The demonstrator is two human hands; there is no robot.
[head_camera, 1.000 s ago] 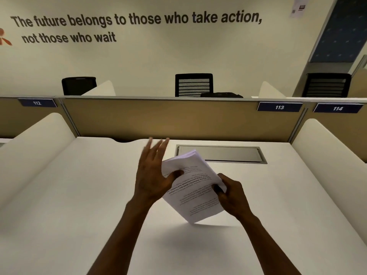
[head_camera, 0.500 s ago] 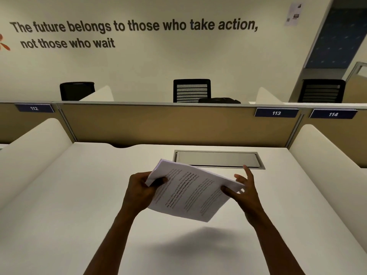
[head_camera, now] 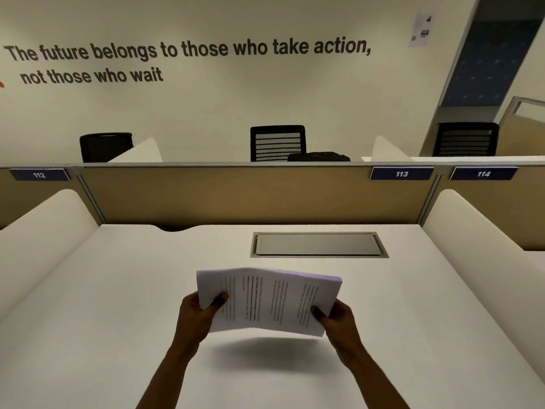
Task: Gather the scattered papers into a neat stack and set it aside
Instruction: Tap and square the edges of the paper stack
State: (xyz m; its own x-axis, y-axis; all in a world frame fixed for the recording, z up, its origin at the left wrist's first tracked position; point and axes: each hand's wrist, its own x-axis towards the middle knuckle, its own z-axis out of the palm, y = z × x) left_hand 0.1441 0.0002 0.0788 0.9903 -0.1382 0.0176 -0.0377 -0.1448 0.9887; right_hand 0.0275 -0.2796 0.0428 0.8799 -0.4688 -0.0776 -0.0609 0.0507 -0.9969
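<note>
A stack of white printed papers [head_camera: 267, 299] hangs in the air above the white desk [head_camera: 118, 305], its printed side up and its lines of text running sideways to me. My left hand [head_camera: 196, 315] grips the stack's left edge, thumb on top. My right hand [head_camera: 336, 318] grips the right edge the same way. The sheets bow slightly upward in the middle. A shadow lies on the desk under them. No loose sheets show elsewhere on the desk.
A grey metal cable hatch [head_camera: 318, 245] is set flush into the desk behind the papers. White curved dividers [head_camera: 44, 228] flank both sides, and a tan partition [head_camera: 236, 196] closes the back. Black chairs stand beyond it.
The stack has turned from a steep tilt to nearly level and squared to me. My right hand went from open fingers to a grip on the right edge.
</note>
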